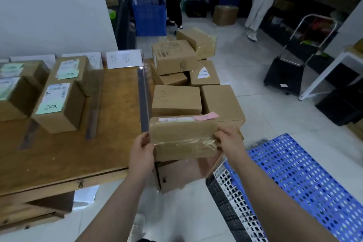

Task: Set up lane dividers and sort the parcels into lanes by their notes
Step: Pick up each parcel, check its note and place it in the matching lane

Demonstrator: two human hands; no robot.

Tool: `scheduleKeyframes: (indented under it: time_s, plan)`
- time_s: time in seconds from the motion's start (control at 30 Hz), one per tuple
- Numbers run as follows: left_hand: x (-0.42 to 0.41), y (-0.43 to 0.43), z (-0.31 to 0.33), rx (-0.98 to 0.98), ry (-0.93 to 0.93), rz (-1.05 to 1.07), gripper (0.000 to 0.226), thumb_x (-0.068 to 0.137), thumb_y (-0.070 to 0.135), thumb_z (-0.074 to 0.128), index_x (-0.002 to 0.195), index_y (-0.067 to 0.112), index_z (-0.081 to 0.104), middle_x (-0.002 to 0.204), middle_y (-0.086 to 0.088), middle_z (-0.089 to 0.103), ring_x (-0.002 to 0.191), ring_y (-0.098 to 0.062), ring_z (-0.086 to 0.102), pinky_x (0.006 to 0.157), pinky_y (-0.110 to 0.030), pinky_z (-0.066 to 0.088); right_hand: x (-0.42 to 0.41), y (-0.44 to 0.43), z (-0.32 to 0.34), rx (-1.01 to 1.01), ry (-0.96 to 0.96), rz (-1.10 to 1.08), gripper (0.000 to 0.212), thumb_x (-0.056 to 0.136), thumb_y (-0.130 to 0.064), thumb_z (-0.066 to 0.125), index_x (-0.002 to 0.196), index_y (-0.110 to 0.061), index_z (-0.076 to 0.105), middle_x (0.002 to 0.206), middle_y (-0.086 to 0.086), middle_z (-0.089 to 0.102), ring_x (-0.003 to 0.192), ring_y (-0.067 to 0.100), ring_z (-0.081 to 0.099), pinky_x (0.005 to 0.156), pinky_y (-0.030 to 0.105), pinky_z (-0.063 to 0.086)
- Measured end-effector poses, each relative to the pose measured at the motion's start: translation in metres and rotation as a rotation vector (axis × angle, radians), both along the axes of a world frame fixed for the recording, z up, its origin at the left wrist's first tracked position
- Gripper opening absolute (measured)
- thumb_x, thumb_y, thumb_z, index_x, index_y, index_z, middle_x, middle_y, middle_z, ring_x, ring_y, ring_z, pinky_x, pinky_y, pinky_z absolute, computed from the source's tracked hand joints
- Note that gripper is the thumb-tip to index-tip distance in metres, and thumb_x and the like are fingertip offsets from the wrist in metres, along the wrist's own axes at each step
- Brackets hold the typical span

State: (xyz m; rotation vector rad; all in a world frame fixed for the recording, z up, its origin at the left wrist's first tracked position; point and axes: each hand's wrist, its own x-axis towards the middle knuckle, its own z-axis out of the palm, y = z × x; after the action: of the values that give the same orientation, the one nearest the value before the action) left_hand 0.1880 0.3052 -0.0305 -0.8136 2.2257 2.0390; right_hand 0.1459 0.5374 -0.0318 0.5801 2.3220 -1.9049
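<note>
Both hands hold one brown parcel [183,137] between them. The left hand [142,151] grips its left end, thumb on the near face. The right hand [228,139] grips the right end over the shiny clear tape, fingers curled round the corner. A pink note [206,116] sticks to the parcel's top edge, above the right hand, beside a white label. Whether the parcel rests on the boxes under it or is lifted clear cannot be told.

Just beyond the hands lies a pile of parcels [176,100], stacked several deep on the floor side.

Left of the left hand is the wooden bench [78,155]. A clear divider [144,100] stands along its right edge and runs away from the left hand, its near end close to the thumb. Further left a second divider [95,110] lies parallel, and a third [29,133] further left again. Between the second and third stand two sorted parcels [59,104], one behind the other, each with a green note [49,107] on top. More boxes with green notes [17,94] stand at the far left. Handwritten paper signs [123,59] stand at the bench's far edge.

Right of and below the right hand lies a blue perforated pallet [304,179] on a black one. Far beyond the right hand stands a black trolley [284,76], and two people stand in the background.
</note>
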Motion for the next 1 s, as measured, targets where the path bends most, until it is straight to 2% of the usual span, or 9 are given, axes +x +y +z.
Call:
scheduleKeyframes:
  time_s: [0.07,0.13,0.2,0.27,0.33,0.43,0.6,0.77,1.0]
  plan:
    - [0.004,-0.002,-0.005,0.026,-0.028,0.004,0.026,0.099,0.016,0.047,0.120,0.027,0.054,0.118,0.004,0.062,0.107,-0.018,0.059,0.090,-0.042,0.053,0.003,0.002,-0.005,-0.044,-0.067,-0.036,0.018,0.085,-0.027,0.057,0.082,-0.017,0.072,0.084,0.008,0.072,0.079,0.025,0.069,0.076,0.042,0.056]
    - [0.008,-0.002,-0.008,0.086,-0.087,0.024,0.021,0.097,0.018,0.041,0.111,0.024,0.056,0.114,-0.003,0.064,0.101,-0.023,0.061,0.083,-0.046,0.055,0.008,0.000,-0.010,-0.133,-0.124,-0.054,0.024,0.085,-0.039,0.062,0.087,-0.016,0.070,0.080,0.001,0.074,0.072,0.017,0.072,0.060,0.035,0.058]
    - [0.010,-0.001,-0.011,0.143,-0.147,0.019,0.029,0.095,0.033,0.040,0.113,0.019,0.059,0.116,-0.009,0.063,0.104,-0.028,0.061,0.089,-0.055,0.053,0.012,0.000,-0.016,-0.162,-0.175,-0.035,0.029,0.086,-0.046,0.063,0.095,-0.018,0.066,0.084,0.000,0.074,0.072,0.015,0.072,0.055,0.031,0.057]
    - [0.012,0.000,-0.016,0.152,-0.208,0.021,0.044,0.093,0.052,0.044,0.119,0.017,0.056,0.116,-0.006,0.061,0.107,-0.028,0.059,0.093,-0.056,0.050,0.014,0.000,-0.021,-0.144,-0.222,-0.023,0.034,0.088,-0.041,0.063,0.103,-0.012,0.060,0.100,0.009,0.069,0.086,0.024,0.069,0.070,0.042,0.060]
    - [0.015,0.000,-0.021,0.147,-0.241,0.041,0.048,0.091,0.054,0.054,0.120,0.017,0.048,0.116,-0.004,0.057,0.107,-0.025,0.056,0.096,-0.054,0.048,0.017,0.000,-0.025,-0.145,-0.256,-0.026,0.033,0.087,-0.032,0.066,0.106,-0.008,0.055,0.108,0.014,0.063,0.095,0.029,0.065,0.083,0.051,0.056]
    - [0.019,0.000,-0.031,0.114,-0.230,0.032,0.045,0.093,0.038,0.060,0.130,0.018,0.044,0.125,-0.005,0.055,0.111,-0.025,0.054,0.099,-0.051,0.047,0.022,-0.001,-0.030,-0.181,-0.274,-0.005,0.029,0.086,-0.025,0.067,0.108,-0.010,0.055,0.106,0.012,0.066,0.094,0.028,0.067,0.083,0.050,0.057]
    - [0.024,0.003,-0.034,0.092,-0.181,0.021,0.045,0.096,0.035,0.057,0.137,0.018,0.049,0.128,-0.004,0.057,0.113,-0.025,0.055,0.098,-0.050,0.048,0.027,0.003,-0.033,-0.175,-0.228,-0.004,0.024,0.085,-0.024,0.068,0.105,-0.012,0.060,0.103,0.008,0.070,0.093,0.024,0.067,0.087,0.044,0.054]
    - [0.030,0.008,-0.020,0.088,-0.016,0.077,0.029,0.094,0.038,0.057,0.121,0.030,0.058,0.116,0.008,0.061,0.099,-0.006,0.056,0.069,-0.024,0.045,0.028,0.004,-0.018,-0.290,-0.169,-0.017,0.024,0.086,-0.037,0.067,0.103,-0.020,0.067,0.095,0.000,0.075,0.080,0.017,0.072,0.058,0.027,0.054]
    - [0.030,-0.008,0.012,0.203,0.105,0.149,0.046,0.088,0.047,0.061,0.131,0.045,0.045,0.138,0.002,0.045,0.120,-0.022,0.050,0.100,-0.051,0.047,0.010,-0.023,0.010,-0.294,-0.168,0.086,0.040,0.076,-0.051,0.071,0.110,-0.032,0.063,0.109,0.000,0.070,0.098,0.025,0.067,0.085,0.048,0.054]
